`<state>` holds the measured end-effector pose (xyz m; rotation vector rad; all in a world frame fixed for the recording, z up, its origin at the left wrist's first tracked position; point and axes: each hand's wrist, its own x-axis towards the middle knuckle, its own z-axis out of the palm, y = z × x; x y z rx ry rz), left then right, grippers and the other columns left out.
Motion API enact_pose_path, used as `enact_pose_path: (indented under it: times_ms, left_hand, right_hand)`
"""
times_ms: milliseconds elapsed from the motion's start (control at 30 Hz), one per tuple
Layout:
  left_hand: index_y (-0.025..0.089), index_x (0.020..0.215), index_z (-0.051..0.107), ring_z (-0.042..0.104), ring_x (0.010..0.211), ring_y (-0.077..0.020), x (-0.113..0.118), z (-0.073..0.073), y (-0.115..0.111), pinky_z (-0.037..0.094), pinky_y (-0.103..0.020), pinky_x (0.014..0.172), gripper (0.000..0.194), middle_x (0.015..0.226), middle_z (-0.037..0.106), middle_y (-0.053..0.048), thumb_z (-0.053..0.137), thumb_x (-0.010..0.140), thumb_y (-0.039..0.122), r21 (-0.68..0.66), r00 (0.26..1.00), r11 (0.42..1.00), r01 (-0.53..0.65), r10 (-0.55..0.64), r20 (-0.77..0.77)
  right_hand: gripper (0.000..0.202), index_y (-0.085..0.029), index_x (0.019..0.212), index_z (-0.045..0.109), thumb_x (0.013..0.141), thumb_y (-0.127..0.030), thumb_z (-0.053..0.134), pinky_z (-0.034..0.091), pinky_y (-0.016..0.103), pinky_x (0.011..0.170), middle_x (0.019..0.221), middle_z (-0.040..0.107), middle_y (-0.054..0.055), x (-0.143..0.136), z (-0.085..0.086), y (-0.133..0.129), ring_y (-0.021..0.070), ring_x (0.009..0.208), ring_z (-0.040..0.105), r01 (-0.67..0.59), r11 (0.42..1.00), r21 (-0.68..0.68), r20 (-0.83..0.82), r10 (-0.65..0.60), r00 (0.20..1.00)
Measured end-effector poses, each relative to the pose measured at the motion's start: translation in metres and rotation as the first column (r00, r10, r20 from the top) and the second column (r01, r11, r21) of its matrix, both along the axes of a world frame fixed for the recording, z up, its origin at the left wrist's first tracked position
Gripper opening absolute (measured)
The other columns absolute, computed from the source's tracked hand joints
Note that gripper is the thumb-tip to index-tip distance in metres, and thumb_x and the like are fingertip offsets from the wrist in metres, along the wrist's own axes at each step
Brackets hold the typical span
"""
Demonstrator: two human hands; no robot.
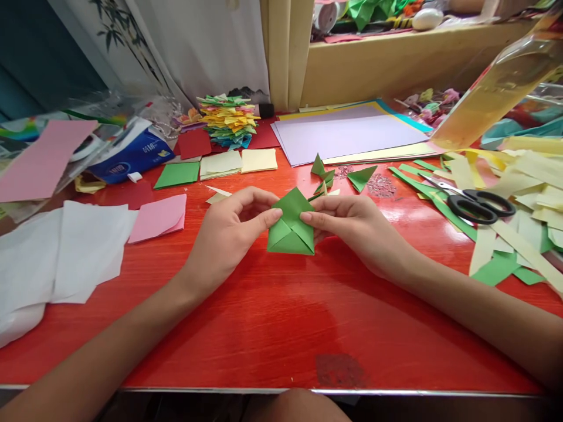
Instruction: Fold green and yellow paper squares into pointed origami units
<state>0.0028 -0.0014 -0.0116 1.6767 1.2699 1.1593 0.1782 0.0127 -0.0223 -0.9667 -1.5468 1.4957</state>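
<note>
Between my two hands is a folded piece of green paper (291, 225), held a little above the red table, with its lower corners folded in and a point at the top. My left hand (237, 228) pinches its left edge, thumb on the front face. On the opposite edge my right hand (352, 225) grips it the same way, and the fingers behind the paper are partly hidden. Just beyond the right hand lie small folded green pieces (362, 178), and a cream paper scrap (217, 193) rests past the left hand.
Black-handled scissors (479, 205) lie on paper strips (505, 234) at the right. A bottle (497, 88) leans there. Large coloured sheets (352, 132), a stack of folded papers (229, 123), green squares (178, 174), pink squares (158, 218) and white tissues (88, 252) surround the red table (246, 334).
</note>
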Motion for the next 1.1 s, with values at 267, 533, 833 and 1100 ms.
enact_pose_path:
  times_ms: [267, 533, 833, 1100]
  left_hand:
    - [0.023, 0.086, 0.066, 0.061, 0.067, -0.0096, 0.0001, -0.0005, -0.0002, 0.052, -0.02, 0.062, 0.015, 0.071, 0.066, 0.003, 0.06, 0.073, 0.019, -0.005, 0.99, 1.0, 0.013, -0.012, 0.137]
    - [0.025, 0.088, 0.069, 0.063, 0.072, -0.0128, 0.002, 0.0009, -0.0028, 0.054, -0.026, 0.065, 0.018, 0.084, 0.069, 0.0, 0.06, 0.072, 0.021, -0.105, 0.984, 0.994, -0.017, 0.035, 0.174]
    - [0.023, 0.081, 0.07, 0.061, 0.077, -0.012, 0.0013, 0.0033, -0.0046, 0.051, -0.023, 0.071, 0.016, 0.083, 0.068, 0.001, 0.056, 0.075, 0.018, -0.064, 0.996, 0.998, -0.01, 0.016, 0.091]
    - [0.022, 0.08, 0.067, 0.059, 0.08, -0.0117, 0.0033, 0.0002, -0.0081, 0.05, -0.02, 0.069, 0.013, 0.083, 0.066, 0.001, 0.055, 0.076, 0.019, -0.028, 1.0, 0.999, -0.014, 0.014, 0.007]
  right_hand:
    - [0.024, -0.025, 0.099, 0.064, 0.076, -0.028, 0.058, 0.051, 0.028, 0.065, 0.072, 0.064, -0.001, 0.0, -0.0018, 0.0, 0.0126, 0.066, 0.06, 0.119, 0.993, -0.001, -0.139, -0.118, 0.983]
    - [0.021, -0.028, 0.095, 0.066, 0.078, -0.026, 0.054, 0.051, 0.03, 0.072, 0.085, 0.065, 0.001, -0.0007, 0.0002, -0.001, 0.0151, 0.079, 0.061, 0.117, 0.993, -0.027, -0.151, -0.12, 0.981]
    - [0.019, -0.02, 0.09, 0.067, 0.078, -0.03, 0.055, 0.05, 0.026, 0.069, 0.077, 0.063, 0.002, -0.0007, 0.0021, -0.0023, 0.0121, 0.072, 0.06, 0.088, 0.992, -0.089, -0.205, -0.105, 0.973]
    - [0.014, -0.02, 0.079, 0.066, 0.076, -0.031, 0.058, 0.049, 0.028, 0.068, 0.08, 0.065, 0.003, -0.0004, 0.0027, -0.002, 0.0142, 0.072, 0.06, 0.078, 0.994, -0.083, -0.065, -0.084, 0.994]
